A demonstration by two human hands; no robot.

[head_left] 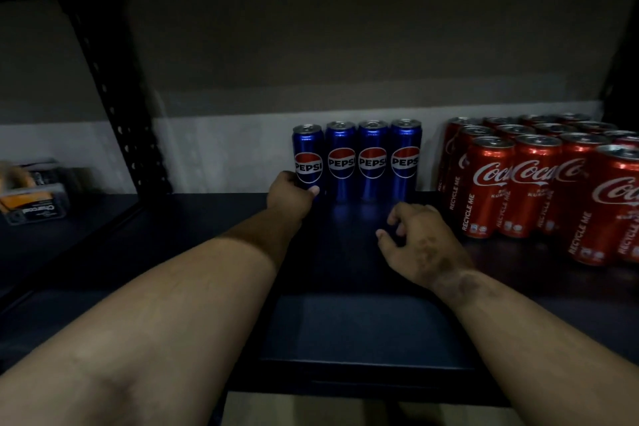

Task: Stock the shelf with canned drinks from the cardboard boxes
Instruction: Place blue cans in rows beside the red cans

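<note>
Two bare forearms reach into a dim, dark shelf (207,252). Four blue Pepsi cans stand upright in a row against the back edge, side by side and touching. The left hand (292,195) grips the leftmost Pepsi can (308,157) low down, fingers round its left side and thumb across the front; the can stands on the shelf at the hand's far side. The right hand (411,239) hovers just in front of the row, fingers loosely curled and apart, holding nothing, near the rightmost Pepsi can (405,157) but not touching it. To the right, a block of red Coca-Cola cans (525,183) stands in several rows toward the shelf's right edge. At the far left edge, past a black perforated post (114,104), lies a blurred packet (33,194).
</note>
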